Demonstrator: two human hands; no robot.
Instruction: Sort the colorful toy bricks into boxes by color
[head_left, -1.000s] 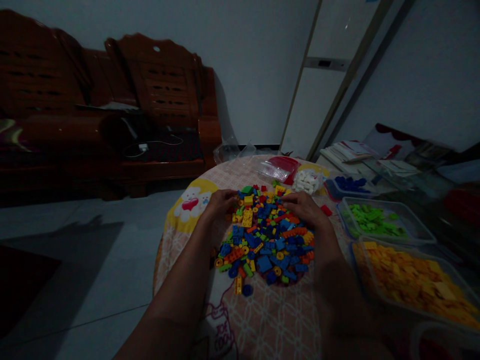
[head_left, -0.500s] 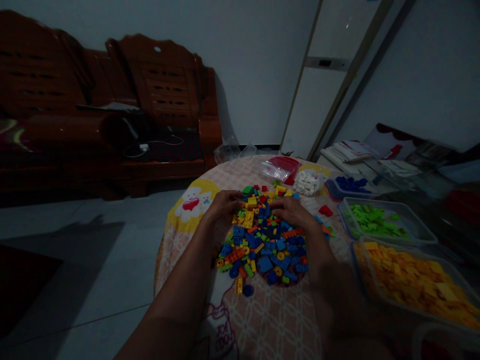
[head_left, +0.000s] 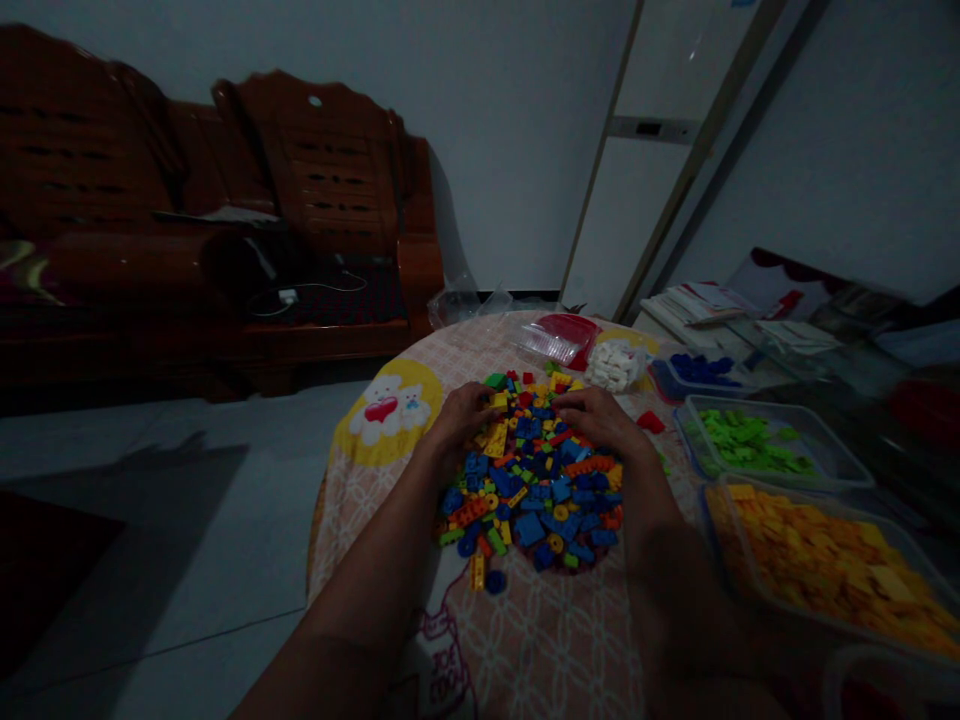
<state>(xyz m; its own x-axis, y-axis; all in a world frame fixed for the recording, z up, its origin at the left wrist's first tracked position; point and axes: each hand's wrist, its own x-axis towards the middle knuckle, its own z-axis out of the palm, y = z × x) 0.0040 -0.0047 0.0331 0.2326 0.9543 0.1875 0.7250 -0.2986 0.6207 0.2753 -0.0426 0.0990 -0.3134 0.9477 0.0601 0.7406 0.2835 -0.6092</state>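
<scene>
A pile of mixed plastic building bricks, mostly blue with yellow, orange, green and red ones, lies on a round table with a patterned cloth. My left hand rests at the upper left edge of the pile, its fingers bent and apart beside a yellow brick. At the upper right edge, my right hand touches the bricks with its fingers spread and curved inward. Neither hand visibly holds a brick. A yellow piece and a blue round piece lie at the near side.
Open boxes of green bricks, yellow bricks and blue bricks stand on the right. White bricks and a red tray are at the table's far side. A red piece lies right of my right hand.
My left hand has moved slightly right, toward the pile. My right hand has also shifted right, and some bricks at the pile's right edge have moved.
</scene>
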